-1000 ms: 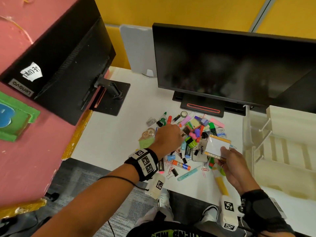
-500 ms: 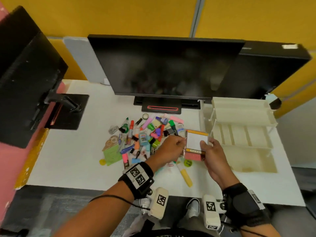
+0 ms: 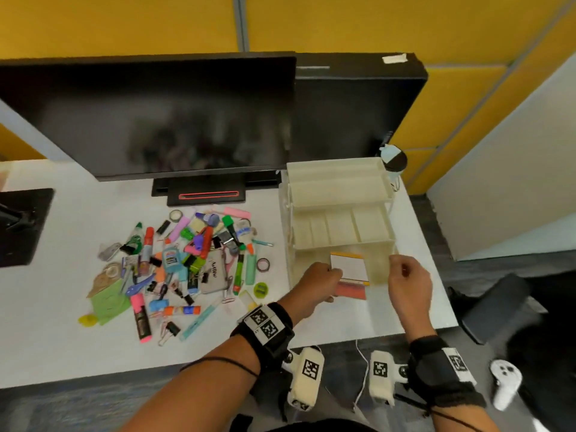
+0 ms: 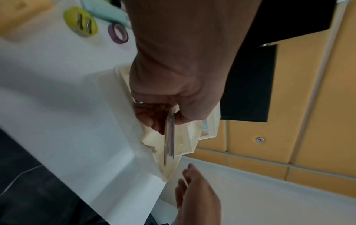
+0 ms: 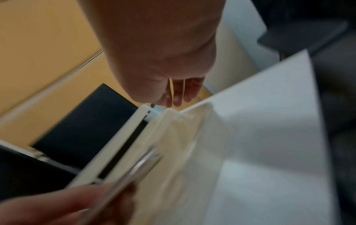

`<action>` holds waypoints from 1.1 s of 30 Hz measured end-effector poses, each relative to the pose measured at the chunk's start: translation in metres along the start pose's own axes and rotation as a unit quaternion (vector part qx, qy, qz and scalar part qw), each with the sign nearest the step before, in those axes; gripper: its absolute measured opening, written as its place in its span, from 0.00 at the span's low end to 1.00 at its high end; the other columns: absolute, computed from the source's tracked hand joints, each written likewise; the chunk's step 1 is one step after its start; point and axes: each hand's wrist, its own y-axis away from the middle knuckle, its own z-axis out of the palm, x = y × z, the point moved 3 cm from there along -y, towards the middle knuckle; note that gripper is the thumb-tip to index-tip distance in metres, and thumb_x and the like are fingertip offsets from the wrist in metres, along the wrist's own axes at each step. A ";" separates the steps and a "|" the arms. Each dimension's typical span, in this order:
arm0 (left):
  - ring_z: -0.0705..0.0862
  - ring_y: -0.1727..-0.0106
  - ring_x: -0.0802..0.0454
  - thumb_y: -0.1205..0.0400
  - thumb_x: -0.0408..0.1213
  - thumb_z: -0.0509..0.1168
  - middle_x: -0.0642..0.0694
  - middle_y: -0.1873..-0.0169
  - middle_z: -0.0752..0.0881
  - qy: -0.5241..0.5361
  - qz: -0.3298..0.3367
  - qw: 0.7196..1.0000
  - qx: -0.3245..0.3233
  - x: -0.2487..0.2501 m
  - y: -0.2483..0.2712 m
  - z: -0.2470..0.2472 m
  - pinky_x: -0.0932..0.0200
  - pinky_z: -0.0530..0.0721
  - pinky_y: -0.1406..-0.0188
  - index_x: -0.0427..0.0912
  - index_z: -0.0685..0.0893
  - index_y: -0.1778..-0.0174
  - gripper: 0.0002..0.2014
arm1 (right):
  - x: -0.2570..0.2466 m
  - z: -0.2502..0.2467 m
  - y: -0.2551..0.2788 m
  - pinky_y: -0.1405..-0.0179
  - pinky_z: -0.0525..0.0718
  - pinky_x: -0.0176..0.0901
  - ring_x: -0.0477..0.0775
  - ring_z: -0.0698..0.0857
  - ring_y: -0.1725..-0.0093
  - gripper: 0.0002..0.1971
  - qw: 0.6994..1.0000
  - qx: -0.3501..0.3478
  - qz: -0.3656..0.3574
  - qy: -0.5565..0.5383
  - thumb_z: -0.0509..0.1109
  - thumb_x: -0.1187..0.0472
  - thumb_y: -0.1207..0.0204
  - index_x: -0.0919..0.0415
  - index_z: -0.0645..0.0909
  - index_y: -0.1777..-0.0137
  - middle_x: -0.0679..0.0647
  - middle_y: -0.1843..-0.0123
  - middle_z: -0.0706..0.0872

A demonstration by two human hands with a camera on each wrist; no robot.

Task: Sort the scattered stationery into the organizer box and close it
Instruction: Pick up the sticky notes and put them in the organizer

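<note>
While the left hand [image 3: 316, 283] pinches a flat card pack [image 3: 349, 269] by its edge over the box's [image 3: 339, 194] open bottom tray, the right hand [image 3: 408, 283] hovers beside it, fingers loose, holding nothing. The stationery pile [image 3: 184, 260] lies left on the desk [image 3: 62, 344].

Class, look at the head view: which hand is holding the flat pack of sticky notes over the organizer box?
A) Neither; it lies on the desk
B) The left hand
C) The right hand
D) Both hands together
B: the left hand pinches the sticky-note pack above the organizer box, while the right hand hovers apart from it, holding nothing.
</note>
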 end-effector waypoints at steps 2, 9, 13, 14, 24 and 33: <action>0.80 0.64 0.50 0.16 0.37 0.60 0.45 0.61 0.83 0.004 -0.026 1.000 0.010 0.002 -0.013 0.013 0.60 0.77 0.69 0.36 0.85 0.52 0.11 | 0.030 -0.020 -0.020 0.40 0.86 0.55 0.61 0.87 0.43 0.10 0.997 0.024 -0.008 0.070 0.67 0.60 0.14 0.59 0.88 0.39 0.59 0.42 0.90; 0.90 0.57 0.47 0.19 0.43 0.58 0.47 0.60 0.91 -0.032 -0.001 0.995 0.092 0.015 -0.057 0.045 0.57 0.88 0.65 0.39 0.84 0.49 0.14 | 0.067 -0.030 -0.038 0.48 0.82 0.42 0.52 0.88 0.52 0.10 0.996 -0.043 -0.024 0.074 0.71 0.63 0.15 0.60 0.90 0.38 0.50 0.51 0.91; 0.84 0.68 0.49 0.13 0.38 0.57 0.41 0.54 0.86 0.005 -0.047 0.994 0.099 0.013 -0.079 0.062 0.63 0.78 0.80 0.36 0.79 0.38 0.12 | 0.070 -0.026 -0.037 0.46 0.85 0.43 0.54 0.90 0.51 0.11 0.998 -0.042 -0.012 0.040 0.71 0.65 0.15 0.61 0.90 0.37 0.55 0.50 0.93; 0.85 0.70 0.47 0.13 0.38 0.58 0.37 0.51 0.86 0.018 -0.056 0.994 0.096 0.012 -0.085 0.066 0.61 0.79 0.80 0.35 0.78 0.37 0.13 | 0.070 -0.026 -0.037 0.46 0.83 0.41 0.54 0.90 0.51 0.11 0.998 -0.041 -0.017 0.042 0.71 0.65 0.15 0.61 0.90 0.37 0.56 0.50 0.93; 0.87 0.59 0.48 0.20 0.41 0.71 0.42 0.52 0.88 -0.076 0.017 0.982 0.172 -0.003 -0.113 0.081 0.63 0.84 0.73 0.36 0.84 0.46 0.12 | 0.066 -0.027 -0.039 0.43 0.86 0.44 0.53 0.89 0.49 0.12 0.995 -0.058 -0.031 0.082 0.71 0.64 0.14 0.62 0.89 0.34 0.55 0.48 0.93; 0.88 0.50 0.41 0.21 0.49 0.69 0.41 0.45 0.85 -0.200 0.025 0.970 0.134 -0.003 -0.109 0.074 0.50 0.90 0.54 0.38 0.81 0.40 0.21 | 0.055 -0.023 -0.030 0.40 0.86 0.52 0.56 0.86 0.42 0.15 0.991 -0.036 -0.044 0.123 0.73 0.62 0.17 0.60 0.85 0.31 0.56 0.40 0.87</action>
